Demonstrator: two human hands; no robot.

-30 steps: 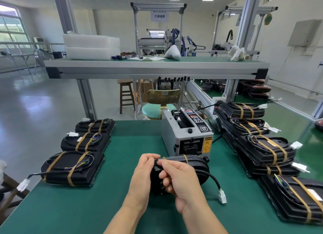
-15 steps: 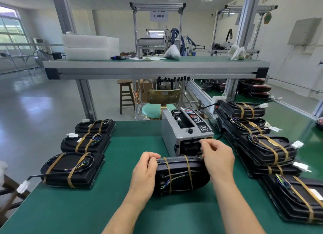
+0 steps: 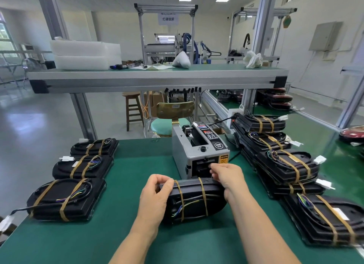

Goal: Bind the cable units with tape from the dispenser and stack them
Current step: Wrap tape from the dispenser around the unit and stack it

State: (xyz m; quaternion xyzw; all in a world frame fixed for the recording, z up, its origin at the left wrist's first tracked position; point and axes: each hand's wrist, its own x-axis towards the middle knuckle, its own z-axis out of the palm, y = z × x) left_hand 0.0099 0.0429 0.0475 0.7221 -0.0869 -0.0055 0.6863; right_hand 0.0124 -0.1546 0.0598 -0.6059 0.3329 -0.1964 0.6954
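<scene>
While the left grip [image 3: 155, 194] curls thumb and fingers round the left end of the black cable unit [image 3: 194, 202], that unit lies on the green counter [image 3: 128, 234] just in front of the tape dispenser [image 3: 199, 151], with two tan tape bands already round it. Right grip [image 3: 228, 177] is at the dispenser's front outlet with fingers curled, wrist over the unit's right end; cannot tell whether it pinches tape or nothing. Well left of the dispenser is a row of three bound units [image 3: 82, 166], flat on the counter, two bands each. Just right of the dispenser is an overlapping stack of bound units [image 3: 289, 165], white connectors sticking out. Behind the dispenser, off the counter, are a teal-seated chair [image 3: 169, 125] and a wooden stool [image 3: 134, 110]
</scene>
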